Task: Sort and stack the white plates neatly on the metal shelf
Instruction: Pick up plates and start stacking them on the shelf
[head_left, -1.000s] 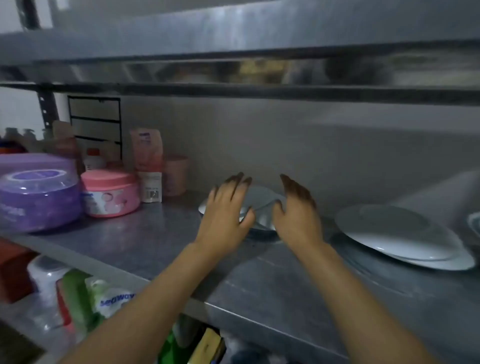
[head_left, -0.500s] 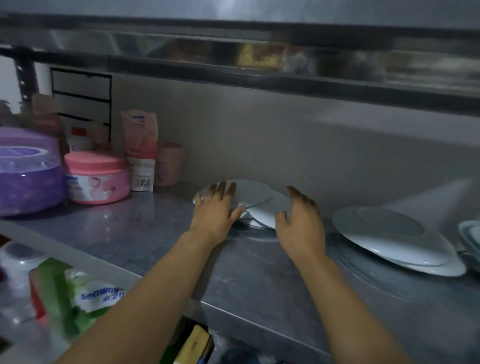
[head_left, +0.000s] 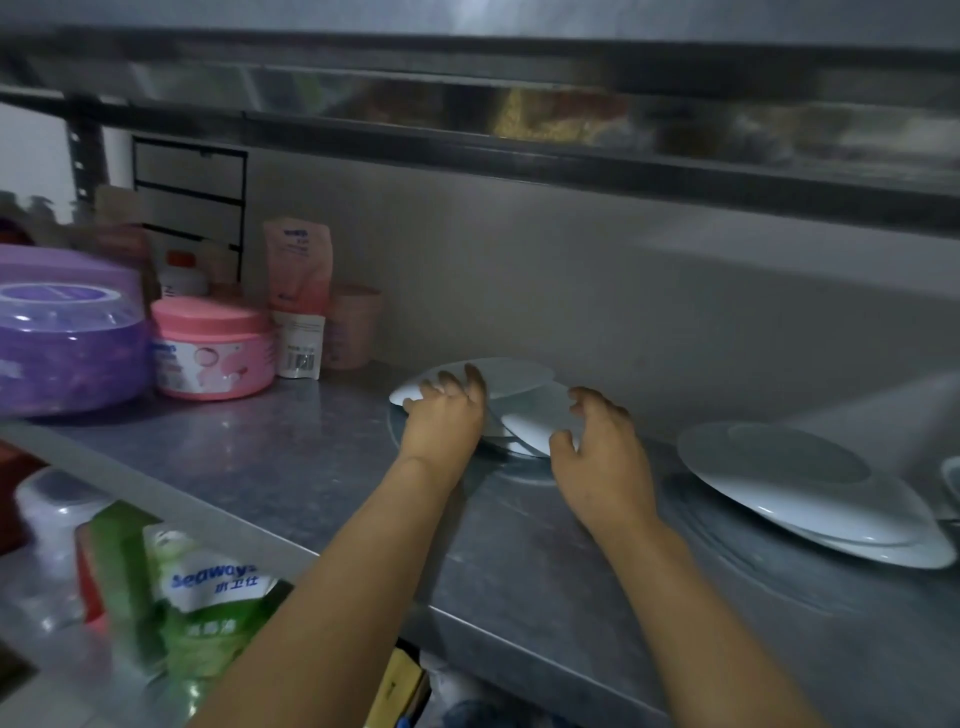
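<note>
Small white plates (head_left: 511, 376), several overlapping and askew, lie at the back of the metal shelf (head_left: 291, 457) close to the rear wall; one small plate (head_left: 537, 434) is tilted off the pile toward the right; the left hand (head_left: 444, 423) rests on the left rim of the pile, fingers curled over the edge of the uppermost plate; the right hand (head_left: 600, 454) cups the tilted plate's right edge, thumb under or beside the rim and fingers bent above it; whether the fingertips press the plate cannot be told in the dim light. Well to the right, two large white plates (head_left: 810, 488) lie stacked and slightly offset on the same shelf; a further dish edge (head_left: 951, 475) shows at the frame border. To the left of the pile stand a pink cup (head_left: 353, 327), a pink pouch (head_left: 297, 299), a pink lidded tub (head_left: 213, 348) and a purple tub (head_left: 67, 338); a green packet (head_left: 208, 608) marked "Seaways" sits on the level below; an upper shelf (head_left: 519, 93) spans the top.
</note>
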